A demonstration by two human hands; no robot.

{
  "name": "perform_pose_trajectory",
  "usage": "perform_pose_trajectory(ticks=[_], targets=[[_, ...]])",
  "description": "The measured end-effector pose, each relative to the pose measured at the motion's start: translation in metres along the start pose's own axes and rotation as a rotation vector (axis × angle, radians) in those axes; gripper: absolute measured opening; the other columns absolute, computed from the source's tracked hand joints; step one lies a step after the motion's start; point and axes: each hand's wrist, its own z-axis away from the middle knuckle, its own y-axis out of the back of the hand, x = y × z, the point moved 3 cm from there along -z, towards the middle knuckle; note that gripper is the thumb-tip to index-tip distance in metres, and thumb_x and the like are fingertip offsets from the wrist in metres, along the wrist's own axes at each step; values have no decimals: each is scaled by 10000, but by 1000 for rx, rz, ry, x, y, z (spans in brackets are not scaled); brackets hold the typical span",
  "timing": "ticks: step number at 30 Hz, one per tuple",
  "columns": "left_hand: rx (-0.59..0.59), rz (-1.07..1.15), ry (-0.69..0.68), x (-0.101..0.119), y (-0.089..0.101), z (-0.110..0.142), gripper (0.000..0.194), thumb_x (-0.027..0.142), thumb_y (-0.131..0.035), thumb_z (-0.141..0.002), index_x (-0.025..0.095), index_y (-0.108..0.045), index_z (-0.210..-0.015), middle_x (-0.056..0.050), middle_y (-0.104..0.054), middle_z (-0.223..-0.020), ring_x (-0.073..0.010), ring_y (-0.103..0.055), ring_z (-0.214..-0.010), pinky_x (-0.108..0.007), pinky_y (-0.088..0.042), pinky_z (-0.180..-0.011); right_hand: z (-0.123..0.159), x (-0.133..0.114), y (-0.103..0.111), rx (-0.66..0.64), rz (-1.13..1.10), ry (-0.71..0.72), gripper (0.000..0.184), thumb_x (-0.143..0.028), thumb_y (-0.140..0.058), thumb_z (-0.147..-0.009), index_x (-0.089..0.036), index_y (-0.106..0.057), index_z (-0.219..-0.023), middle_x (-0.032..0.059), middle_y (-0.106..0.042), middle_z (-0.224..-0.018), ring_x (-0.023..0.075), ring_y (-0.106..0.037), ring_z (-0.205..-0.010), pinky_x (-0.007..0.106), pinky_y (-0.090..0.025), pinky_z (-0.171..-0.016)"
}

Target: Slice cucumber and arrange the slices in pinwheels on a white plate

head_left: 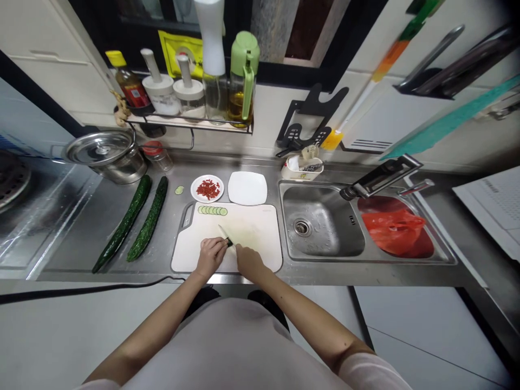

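Observation:
On the white cutting board (pixel 260 227), my left hand (pixel 211 255) pinches a short dark-green piece of cucumber (pixel 229 242). My right hand (pixel 251 262) is closed round the handle of a small knife (pixel 224 232), whose blade points up and left beside the piece. Whether the edge touches the cucumber I cannot tell. A row of overlapping cucumber slices (pixel 213 210) lies along the board's upper left. Behind the board are a white plate (pixel 195 196) with red berries (pixel 208 189) and a square white plate (pixel 247 188). One loose slice (pixel 179 190) rests on the counter.
Two whole cucumbers (pixel 124 225) lie left of the board, near a lidded steel pot (pixel 122 162) and a red-capped jar (pixel 158 157). To the right is a sink (pixel 325 225) with a red plastic bag (pixel 394 230) in its second basin. A condiment rack (pixel 190 123) hangs behind.

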Motion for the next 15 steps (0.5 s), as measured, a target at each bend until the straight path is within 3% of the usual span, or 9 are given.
perform_pose_trajectory(ticks=[15], targets=[[4, -7, -7, 1, 1, -2, 176, 272, -510, -929, 244, -681, -960, -43, -712, -987, -173, -634, -923, -382, -417, -867, -18, 0, -9, 40, -22, 20, 285, -68, -361, -890, -113, -497, -1137, 154, -666, -1000, 231, -656, -971, 340, -502, -802]])
